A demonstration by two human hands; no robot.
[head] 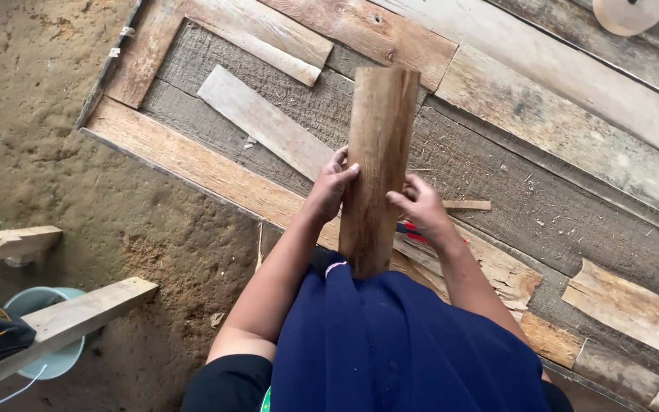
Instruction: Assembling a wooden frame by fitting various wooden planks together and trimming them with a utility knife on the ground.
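Observation:
A short brown wooden plank (376,145) stands on end in front of me, its lower end hidden behind my blue clothing (406,343). My left hand (332,185) grips its left edge about halfway up, thumb on the face. My right hand (419,207) touches the right edge with fingers curled against it. Both hands hold the plank above a rough workbench (497,191) made of weathered boards.
A loose pale board (265,122) lies on the bench left of the plank. A red and blue tool (413,231) shows behind my right wrist. Wood offcuts (634,309) sit at the right. Sawdust-covered ground, a light blue bucket (43,328) and timber pieces (62,320) are at the left.

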